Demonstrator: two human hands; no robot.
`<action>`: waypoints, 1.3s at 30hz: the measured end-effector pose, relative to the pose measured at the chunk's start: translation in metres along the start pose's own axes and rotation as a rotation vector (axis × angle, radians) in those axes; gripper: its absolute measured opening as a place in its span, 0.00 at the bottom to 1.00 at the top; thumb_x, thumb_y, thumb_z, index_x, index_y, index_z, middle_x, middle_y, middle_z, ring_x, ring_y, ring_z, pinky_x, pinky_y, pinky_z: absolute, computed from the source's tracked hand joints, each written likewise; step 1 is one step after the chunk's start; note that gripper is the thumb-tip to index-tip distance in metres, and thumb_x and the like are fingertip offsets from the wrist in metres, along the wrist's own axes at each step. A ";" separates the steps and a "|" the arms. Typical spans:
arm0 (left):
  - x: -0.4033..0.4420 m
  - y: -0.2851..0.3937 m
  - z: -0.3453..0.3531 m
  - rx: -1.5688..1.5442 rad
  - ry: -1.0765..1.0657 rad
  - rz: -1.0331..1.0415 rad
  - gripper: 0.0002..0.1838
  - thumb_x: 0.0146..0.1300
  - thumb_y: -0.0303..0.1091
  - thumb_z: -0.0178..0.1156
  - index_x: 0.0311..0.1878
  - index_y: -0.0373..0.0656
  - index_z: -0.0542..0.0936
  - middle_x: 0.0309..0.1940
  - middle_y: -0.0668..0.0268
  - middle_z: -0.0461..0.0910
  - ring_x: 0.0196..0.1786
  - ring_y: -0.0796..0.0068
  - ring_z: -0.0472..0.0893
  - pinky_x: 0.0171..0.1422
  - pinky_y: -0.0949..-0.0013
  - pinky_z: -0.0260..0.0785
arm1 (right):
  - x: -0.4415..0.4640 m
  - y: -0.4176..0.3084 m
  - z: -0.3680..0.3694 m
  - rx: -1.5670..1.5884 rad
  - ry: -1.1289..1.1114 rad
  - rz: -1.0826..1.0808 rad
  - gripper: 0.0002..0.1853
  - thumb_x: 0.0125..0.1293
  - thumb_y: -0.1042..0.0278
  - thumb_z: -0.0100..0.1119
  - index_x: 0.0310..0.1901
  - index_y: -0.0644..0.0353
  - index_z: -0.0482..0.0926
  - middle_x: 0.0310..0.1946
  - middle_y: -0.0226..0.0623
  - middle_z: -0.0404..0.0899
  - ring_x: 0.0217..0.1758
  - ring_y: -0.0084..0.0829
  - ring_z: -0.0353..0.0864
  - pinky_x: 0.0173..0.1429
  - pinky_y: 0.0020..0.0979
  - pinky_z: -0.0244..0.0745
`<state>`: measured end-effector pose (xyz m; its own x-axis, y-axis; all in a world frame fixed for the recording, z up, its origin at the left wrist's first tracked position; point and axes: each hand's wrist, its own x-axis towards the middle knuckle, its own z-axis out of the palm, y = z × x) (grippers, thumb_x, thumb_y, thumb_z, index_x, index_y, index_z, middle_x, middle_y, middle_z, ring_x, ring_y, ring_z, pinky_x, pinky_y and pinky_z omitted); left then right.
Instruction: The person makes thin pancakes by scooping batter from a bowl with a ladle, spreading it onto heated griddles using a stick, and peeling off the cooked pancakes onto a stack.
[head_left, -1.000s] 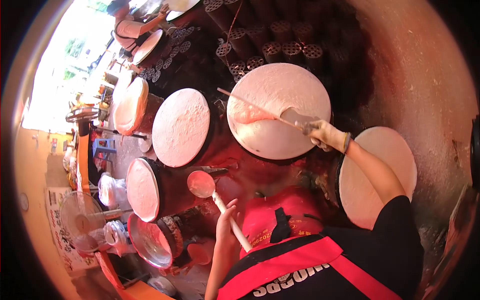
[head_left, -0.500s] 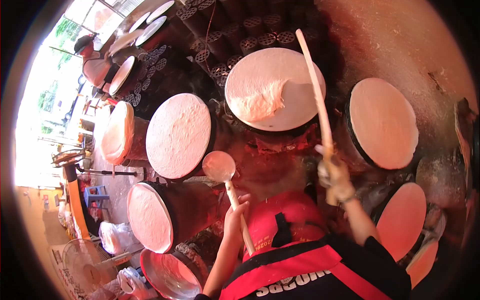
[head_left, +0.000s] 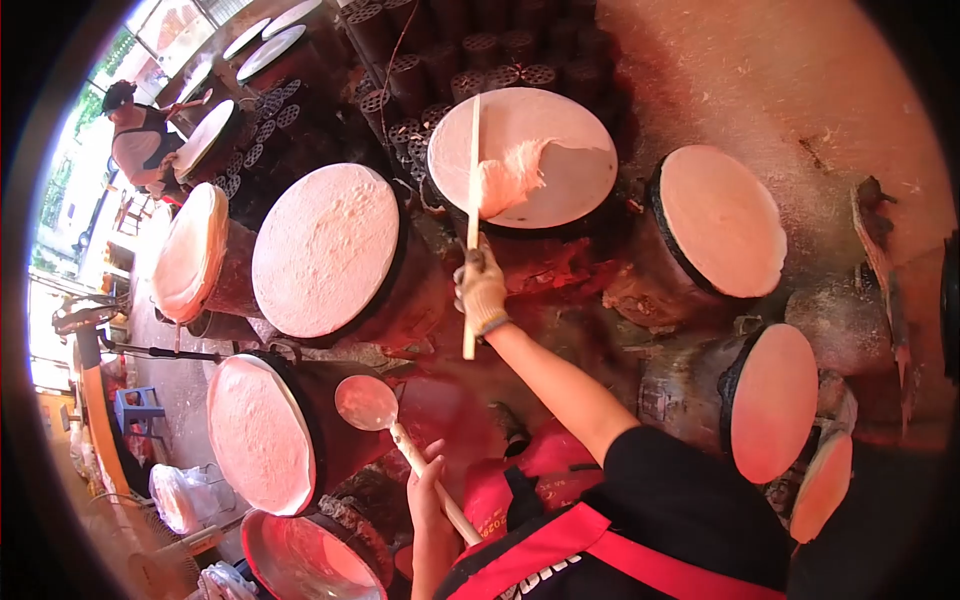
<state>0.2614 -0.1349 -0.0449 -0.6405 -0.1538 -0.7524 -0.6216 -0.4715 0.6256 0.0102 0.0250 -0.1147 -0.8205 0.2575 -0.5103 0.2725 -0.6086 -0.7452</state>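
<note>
My right hand (head_left: 482,290), in a light glove, is closed around a long flat wooden stick (head_left: 474,160). The stick reaches over the left part of the round griddle in front (head_left: 585,190). Beside it, a pale, thin sheet of batter (head_left: 515,180) lies bunched in loose folds, and part of the griddle's surface shows bare. My left hand (head_left: 428,490), low and near my body, grips the handle of a ladle (head_left: 366,402). The ladle's round bowl points up and left, apart from the griddles.
Batter-coated griddles (head_left: 325,250) stand in a ring around me, more at left (head_left: 260,435) and right (head_left: 722,220). A basin (head_left: 305,555) sits lower left. Dark perforated cylinders (head_left: 485,50) are stacked behind the front griddle. Another person (head_left: 140,140) works far left by a blue stool (head_left: 138,410).
My right hand has swung left with the stick, from the front griddle's right side to its left side by the bunched sheet. The ladle stays in my left hand. The view has shifted.
</note>
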 end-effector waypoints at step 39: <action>0.002 0.025 0.239 0.218 -0.128 0.051 0.12 0.64 0.33 0.59 0.48 0.39 0.76 0.28 0.73 0.71 0.27 0.86 0.69 0.29 0.82 0.62 | 0.053 -0.216 -0.194 -0.355 -0.299 0.001 0.15 0.66 0.58 0.54 0.53 0.47 0.75 0.17 0.21 0.65 0.12 0.15 0.58 0.12 0.22 0.55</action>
<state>0.1370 0.0603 0.0186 -0.7169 -0.0551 -0.6950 -0.6605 -0.2651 0.7024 0.0051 0.3156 -0.0645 -0.9149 -0.0023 -0.4036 0.3856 -0.3002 -0.8725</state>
